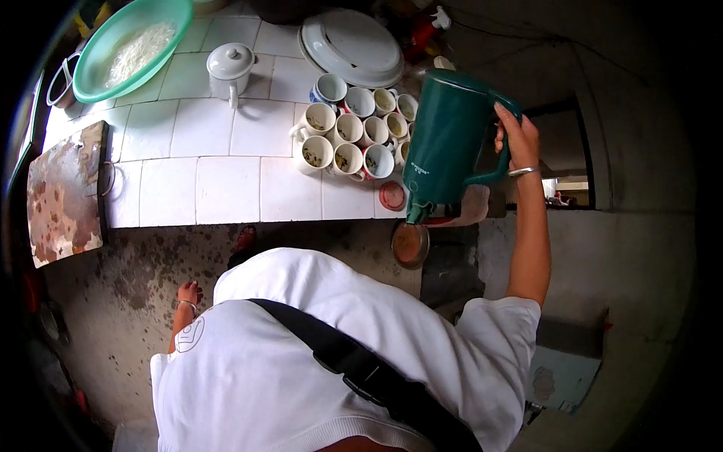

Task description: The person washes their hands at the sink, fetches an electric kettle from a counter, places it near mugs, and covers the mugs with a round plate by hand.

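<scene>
My right hand is wrapped round the handle of a large green thermos jug, raised at the right end of the tiled counter. The jug's spout end hangs low near the counter's front edge. Left of it, several mugs stand close together, with dark bits in the bottoms of many. A round red lid lies in front of them. My left hand hangs low beside my body, away from the counter, its fingers partly curled and small in view.
On the white tiled counter are a lidded white mug, a green basin with white contents and a white oval tray. A stained board sits at the left edge. A metal bowl is below the jug.
</scene>
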Tool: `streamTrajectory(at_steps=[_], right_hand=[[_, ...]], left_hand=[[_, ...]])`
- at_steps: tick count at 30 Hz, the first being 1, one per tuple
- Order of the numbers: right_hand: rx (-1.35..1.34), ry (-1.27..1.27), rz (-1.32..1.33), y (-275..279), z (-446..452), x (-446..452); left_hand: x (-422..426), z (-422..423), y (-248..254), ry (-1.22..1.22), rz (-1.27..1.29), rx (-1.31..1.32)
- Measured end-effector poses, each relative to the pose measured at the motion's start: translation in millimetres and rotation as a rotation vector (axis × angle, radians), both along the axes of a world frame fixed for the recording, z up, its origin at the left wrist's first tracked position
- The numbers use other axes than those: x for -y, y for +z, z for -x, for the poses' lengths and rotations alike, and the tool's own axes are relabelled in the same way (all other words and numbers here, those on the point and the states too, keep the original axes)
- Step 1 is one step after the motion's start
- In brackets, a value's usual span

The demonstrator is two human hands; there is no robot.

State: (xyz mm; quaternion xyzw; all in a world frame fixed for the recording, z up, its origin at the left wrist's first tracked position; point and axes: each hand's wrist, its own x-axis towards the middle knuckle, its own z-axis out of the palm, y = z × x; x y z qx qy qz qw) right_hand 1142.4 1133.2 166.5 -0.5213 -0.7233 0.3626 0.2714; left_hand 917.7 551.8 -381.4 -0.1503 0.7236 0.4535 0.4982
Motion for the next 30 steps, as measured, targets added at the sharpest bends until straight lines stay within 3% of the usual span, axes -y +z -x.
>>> streamTrajectory(at_steps=[16, 26, 30], right_hand=[[0.417, 0.126, 0.102, -32.2, 51.5, -9.8], [0.463, 0.174, 0.119, -31.8, 51.4, -18.5], [0.467, 0.187, 0.127, -32.5, 49.2, -22.5]], left_hand=[[14.6, -22.1, 11.4, 0.025, 0.070, -0.004], [16.5, -19.8, -5.2, 0.018, 0.077, 0.005], [8.0, -16.3, 9.9, -0.023, 0.103, 0.000]])
